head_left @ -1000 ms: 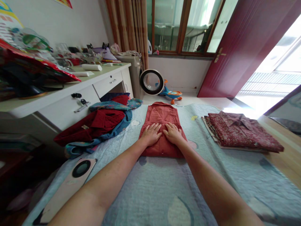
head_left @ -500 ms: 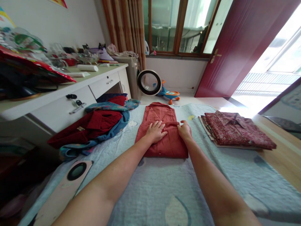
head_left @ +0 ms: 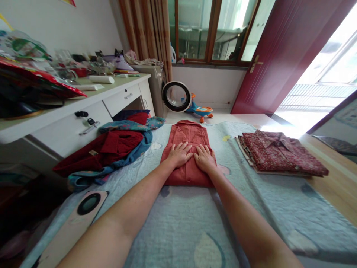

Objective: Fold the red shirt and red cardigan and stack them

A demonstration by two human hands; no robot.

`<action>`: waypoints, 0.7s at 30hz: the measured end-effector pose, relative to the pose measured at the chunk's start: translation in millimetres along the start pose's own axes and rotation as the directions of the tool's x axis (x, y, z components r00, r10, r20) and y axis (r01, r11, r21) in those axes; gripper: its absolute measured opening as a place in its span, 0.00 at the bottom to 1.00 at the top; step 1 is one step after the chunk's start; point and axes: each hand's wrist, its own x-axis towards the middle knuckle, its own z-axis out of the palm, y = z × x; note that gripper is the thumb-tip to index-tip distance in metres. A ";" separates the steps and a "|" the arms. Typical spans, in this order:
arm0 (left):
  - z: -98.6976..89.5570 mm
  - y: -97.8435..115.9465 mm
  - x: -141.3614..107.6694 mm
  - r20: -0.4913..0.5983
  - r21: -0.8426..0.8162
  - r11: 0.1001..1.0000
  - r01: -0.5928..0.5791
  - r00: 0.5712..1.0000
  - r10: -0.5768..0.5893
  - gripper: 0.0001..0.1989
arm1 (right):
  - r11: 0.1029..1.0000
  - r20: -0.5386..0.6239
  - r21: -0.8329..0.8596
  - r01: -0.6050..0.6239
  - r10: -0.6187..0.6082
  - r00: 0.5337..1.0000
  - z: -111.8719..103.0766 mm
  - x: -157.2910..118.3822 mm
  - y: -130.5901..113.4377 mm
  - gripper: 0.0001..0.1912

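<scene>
A rust-red shirt (head_left: pixel 189 175) lies folded on the pale blue bedspread (head_left: pixel 178 219), its collar toward the far edge. My left hand (head_left: pixel 180 153) rests flat on the folded-up part, fingers spread and pointing away from me. Close beside it, my right hand (head_left: pixel 205 158) lies flat on the same layer, its fingers also apart. Both palms touch the cloth, and neither hand grips it. Part of the shirt's right side is hidden under my right hand and forearm.
A stack of folded patterned clothes (head_left: pixel 281 152) sits at the right. On the left lie rumpled dark red and blue clothes (head_left: pixel 119 145) and a pale flat object with a round dark disc (head_left: pixel 72 223). A white desk (head_left: pixel 67 128) stands along the left wall.
My right hand has left the shirt's right edge and moved inward, now flat on top beside my left hand. The shirt's right side is drawn in, making it narrower.
</scene>
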 end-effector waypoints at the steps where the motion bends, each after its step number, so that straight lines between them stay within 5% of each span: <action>1: 1.3 -1.3 -1.5 -0.008 -0.004 1.000 0.007 1.000 -0.007 0.26 | 1.000 0.044 -0.005 -0.020 0.020 0.999 3.4 0.4 2.4 0.27; 5: 5.5 -2.7 -4.9 -0.013 0.005 1.000 0.019 1.000 -0.019 0.26 | 0.998 0.118 -0.003 -0.063 0.063 0.991 9.7 3.3 8.3 0.30; 15: 16.8 -11.5 -3.3 -0.118 -0.039 0.995 0.091 0.989 -0.095 0.37 | 0.998 0.051 -0.015 -0.057 0.058 0.997 12.9 0.0 7.9 0.30; 21: 17.7 -11.9 -3.4 -0.134 -0.076 0.994 0.080 0.987 -0.089 0.30 | 0.998 0.023 -0.016 -0.055 0.056 0.998 14.1 -0.7 7.6 0.30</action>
